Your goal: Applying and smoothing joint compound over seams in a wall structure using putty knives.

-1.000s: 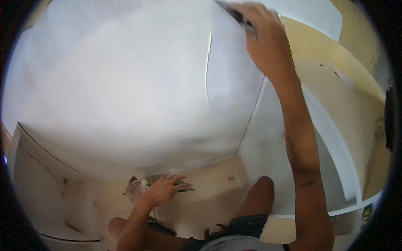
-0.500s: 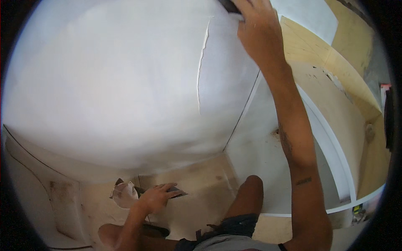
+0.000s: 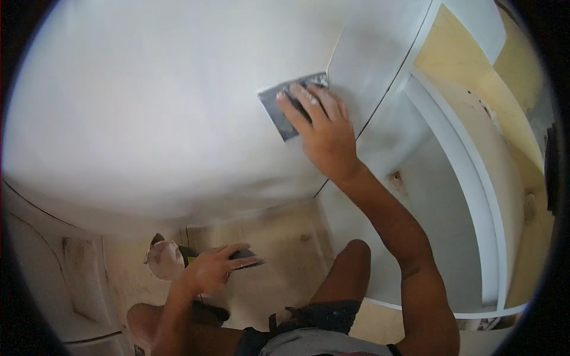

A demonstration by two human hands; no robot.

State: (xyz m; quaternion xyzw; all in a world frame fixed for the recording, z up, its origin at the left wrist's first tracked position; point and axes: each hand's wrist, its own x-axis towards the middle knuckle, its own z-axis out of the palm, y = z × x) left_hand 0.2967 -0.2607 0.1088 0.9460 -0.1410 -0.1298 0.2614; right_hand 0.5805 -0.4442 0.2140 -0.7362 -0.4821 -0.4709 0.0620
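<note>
High on the white panel (image 3: 148,107), my right hand (image 3: 328,139) grips a wide dark plastering blade (image 3: 274,113) laid against the surface, fingers spread over its back. A thin raised line of white filler (image 3: 333,52) runs up from the blade's upper right corner. Lower down, my left hand (image 3: 205,274) is closed on a smaller dark scraper (image 3: 246,261), which is partly hidden by the fingers. Just beyond that hand stands a round container smeared with white filler (image 3: 165,261).
A curved white frame (image 3: 484,207) with plywood sides (image 3: 454,41) rises on the right. Dark seams (image 3: 389,89) separate the panels. My bent knee (image 3: 355,255) is close to the low brownish surface (image 3: 285,237). A pale panel (image 3: 35,255) lies at the far left.
My right hand has come down and left across the panel with the blade, over the filler line, whose lower stretch no longer shows. My left hand stays low with its scraper.
</note>
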